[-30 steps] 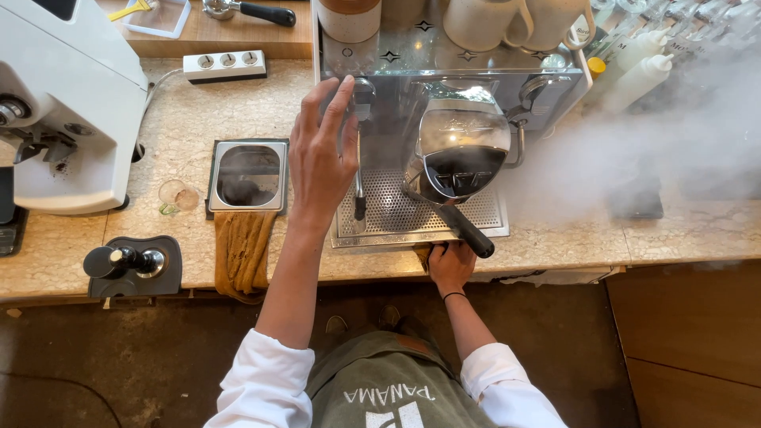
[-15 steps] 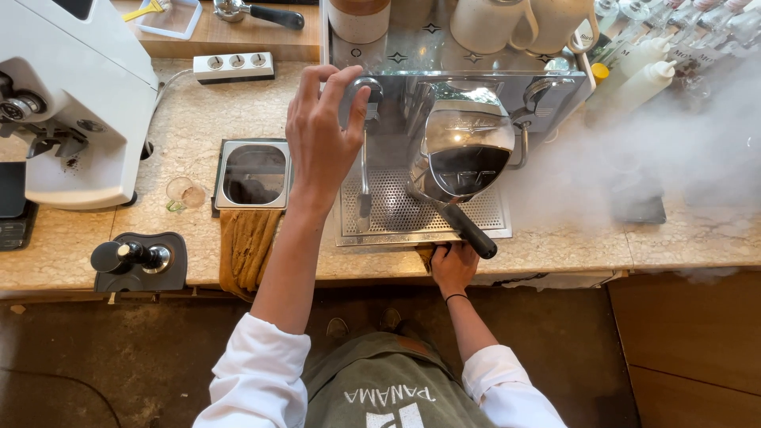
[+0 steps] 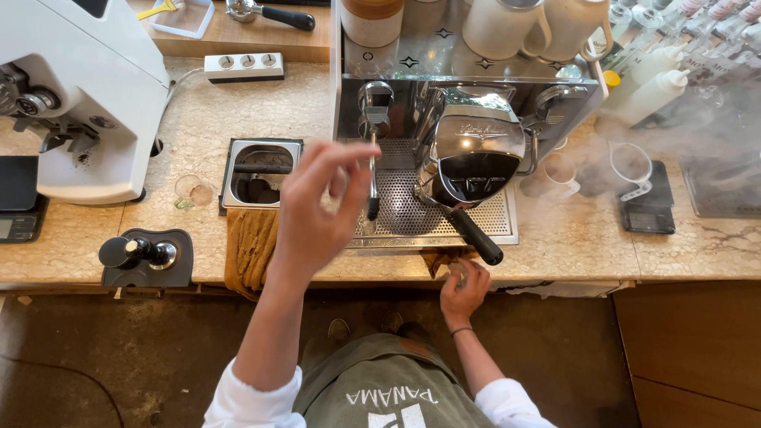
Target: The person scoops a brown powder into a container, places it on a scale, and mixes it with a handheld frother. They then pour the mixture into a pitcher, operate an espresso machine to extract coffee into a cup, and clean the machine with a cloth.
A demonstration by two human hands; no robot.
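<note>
While steam drifts over the right end of the bench (image 3: pixel 555 246), the person's left hand (image 3: pixel 317 210) is raised above its front half, just left of the espresso machine (image 3: pixel 468 103). Its fingers are loosely curled and spread — nothing is held between them. The fingertips are level with the thin steam wand (image 3: pixel 372 174) that hangs from the machine's left side over the perforated drip tray (image 3: pixel 404 210); whether they touch the wand cannot be told from this view.

The right hand (image 3: pixel 464 289) sits at the front edge of the bench, below the drip tray, fingers closed around a brown cloth (image 3: pixel 444 257) bunched at that edge. Just above it, the black handle of the portafilter (image 3: pixel 476 236) projects from the machine toward the front edge.

Left of the machine, a square steel knock box (image 3: pixel 260 173) is set into the bench, with a folded brown towel (image 3: pixel 252 246) hanging over the front edge below it. A tamper on a dark mat (image 3: pixel 147 257) stands near the front left edge — a white grinder (image 3: pixel 87 103) occupies the back left corner. A small scale (image 3: pixel 646 202) carrying a clear cup lies right of the machine.
</note>
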